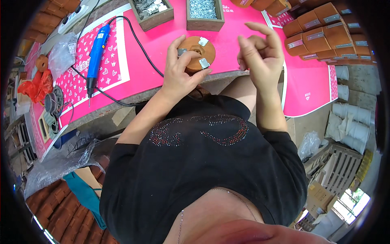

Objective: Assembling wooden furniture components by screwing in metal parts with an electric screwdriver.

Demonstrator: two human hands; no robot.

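My left hand [183, 75] grips a round brown block [207, 51], wood-like, at the near edge of the pink-covered table. Small metal plates [204, 63] sit on its top face around a central hole, and my fingers cover part of it. To the right, my right hand [262, 57] is raised beside the block without touching it. Its index finger and thumb stand apart while the other fingers curl inward; nothing shows clearly between them. A blue electric screwdriver [98, 53] with a thin bit lies on the table, left of my left hand.
A wooden box of metal plates [151, 12] and another of small screws [203, 15] stand beyond the block. Brown blocks with metal plates [325, 34] are stacked at the right. A black cord [140, 44] loops across the table. Clear plastic [63, 51] and a red bag [38, 87] lie left.
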